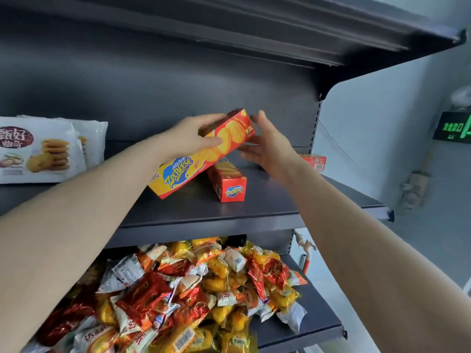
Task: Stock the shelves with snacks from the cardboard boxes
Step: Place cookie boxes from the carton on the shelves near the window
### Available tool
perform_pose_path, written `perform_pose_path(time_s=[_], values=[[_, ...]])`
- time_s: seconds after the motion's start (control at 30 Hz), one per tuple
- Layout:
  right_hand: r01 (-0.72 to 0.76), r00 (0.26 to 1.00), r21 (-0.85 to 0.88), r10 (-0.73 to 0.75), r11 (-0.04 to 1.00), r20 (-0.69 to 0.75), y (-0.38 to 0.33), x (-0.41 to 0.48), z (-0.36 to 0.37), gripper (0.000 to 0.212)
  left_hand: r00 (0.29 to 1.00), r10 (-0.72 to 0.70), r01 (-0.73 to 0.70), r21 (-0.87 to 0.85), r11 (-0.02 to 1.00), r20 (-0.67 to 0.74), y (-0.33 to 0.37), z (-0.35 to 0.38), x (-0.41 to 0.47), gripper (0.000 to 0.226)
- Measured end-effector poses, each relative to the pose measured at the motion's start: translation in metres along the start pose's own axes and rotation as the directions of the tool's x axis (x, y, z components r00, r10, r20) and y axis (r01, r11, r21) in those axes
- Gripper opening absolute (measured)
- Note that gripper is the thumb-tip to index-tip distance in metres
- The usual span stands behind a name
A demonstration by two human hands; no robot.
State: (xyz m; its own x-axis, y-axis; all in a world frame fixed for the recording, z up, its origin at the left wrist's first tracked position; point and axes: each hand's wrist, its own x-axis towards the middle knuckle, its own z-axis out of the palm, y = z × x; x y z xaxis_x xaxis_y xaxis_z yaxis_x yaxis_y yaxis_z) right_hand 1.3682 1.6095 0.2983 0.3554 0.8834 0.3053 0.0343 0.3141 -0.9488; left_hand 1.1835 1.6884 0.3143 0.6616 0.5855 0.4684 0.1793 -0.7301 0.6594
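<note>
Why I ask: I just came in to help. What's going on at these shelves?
A person is stocking snacks. Their left hand grips a long red-and-yellow biscuit box, tilted over the middle shelf, while the right hand is open beside its far end. Two more such boxes lie on that shelf, white cookie bags stand at its left, and wrapped snacks are heaped on the shelf below.

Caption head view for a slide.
Stocking: left hand holds a tilted Zecheese box at the shelf; open right hand by its far end.
</note>
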Motion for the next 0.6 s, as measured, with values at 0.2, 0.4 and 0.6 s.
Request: perform_pose_path(time_s=[0.2, 0.4, 0.6], values=[[-0.01, 0.992, 0.04, 0.005, 0.999, 0.123, 0.012, 0.003, -0.029, 0.027, 0.992, 0.073, -0.037, 0.33, 0.943, -0.098, 0.003, 0.025, -0.005, 0.07], [-0.033, 0.94, 0.076, 0.005, 0.997, 0.342, 0.018, -0.003, -0.042, 0.044, 0.979, 0.062, 0.063, 0.575, 0.816, -0.195, 0.001, 0.044, -0.012, 0.078], [0.104, 0.902, 0.018, -0.102, 0.994, 0.419, 0.03, -0.009, -0.055, 0.063, 0.969, 0.113, 0.051, 0.626, 0.778, -0.219, 0.005, 0.05, -0.018, 0.07]])
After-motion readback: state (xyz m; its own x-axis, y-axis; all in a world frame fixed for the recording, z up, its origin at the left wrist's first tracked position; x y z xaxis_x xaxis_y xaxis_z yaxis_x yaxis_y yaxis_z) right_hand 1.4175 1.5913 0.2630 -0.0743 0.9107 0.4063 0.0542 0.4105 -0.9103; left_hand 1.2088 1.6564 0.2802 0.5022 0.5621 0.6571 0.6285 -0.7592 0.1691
